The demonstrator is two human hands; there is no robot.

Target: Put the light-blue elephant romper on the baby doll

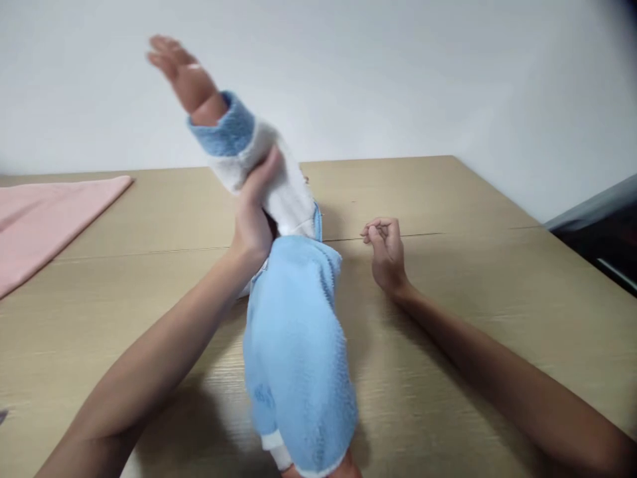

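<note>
A baby doll in a blue and white fleece outfit is upright in front of me at the middle of the view. My left hand is wrapped around its white sleeve, with the thumb across the cloth. Above that grip, the doll's bare hand sticks out of a blue cuff, pointing up and to the left. The doll's head is hidden, and its legs are cut off by the bottom edge. To the right, apart from the doll, my right hand rests at the table with curled fingers and nothing visible in them.
A folded pink cloth lies at the left of the wooden table. A seam crosses the tabletop. Behind it stands a white wall. A dark object is beyond the table's right edge.
</note>
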